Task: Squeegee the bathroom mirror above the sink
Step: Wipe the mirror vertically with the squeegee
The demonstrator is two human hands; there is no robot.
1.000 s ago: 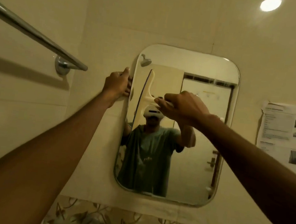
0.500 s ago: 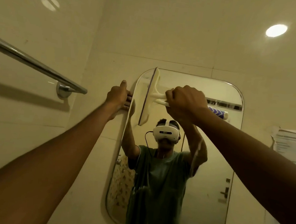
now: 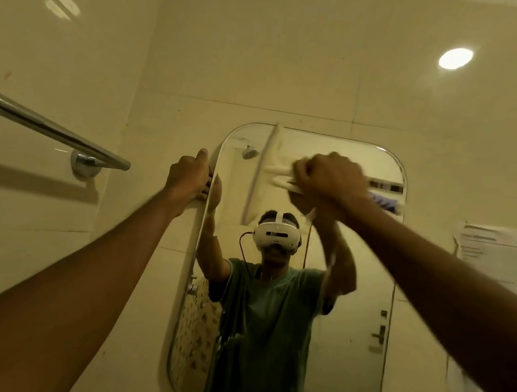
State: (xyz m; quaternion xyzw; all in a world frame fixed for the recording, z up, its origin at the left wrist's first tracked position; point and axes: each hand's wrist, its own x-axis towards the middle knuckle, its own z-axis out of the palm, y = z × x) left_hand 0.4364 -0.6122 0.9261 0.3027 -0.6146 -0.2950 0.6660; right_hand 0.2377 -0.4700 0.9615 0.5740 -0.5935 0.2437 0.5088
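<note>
**A:** What's nearest the camera?

**B:** I see both forearms reaching up. My left hand (image 3: 189, 172) hooks over the left rim of the mirror (image 3: 348, 333), with its fingers curled round the edge. My right hand (image 3: 332, 181) is fisted tight round the handle of the squeegee (image 3: 267, 164).

**A:** How does the squeegee look?

**B:** It's pale cream plastic, a bit smeared by blur. The long narrow blade stands almost upright, leaning slightly, and its top end is at the mirror's upper edge. The handle juts sideways from the blade's middle into my fist. A bluish tip shows past the hand on the right.

**A:** Where is it relative to that hand?

**B:** The blade sits just left of my right knuckles, between the two hands, over the upper left of the glass. I can't tell whether it is pressed flat.

**A:** And further back?

**B:** The mirror is a tall rounded rectangle on a pale tiled wall. There's a chrome towel rail (image 3: 50, 129) to the left, a printed sheet (image 3: 499, 259) stuck up on the right, and a round ceiling light (image 3: 455, 58) above.
</note>
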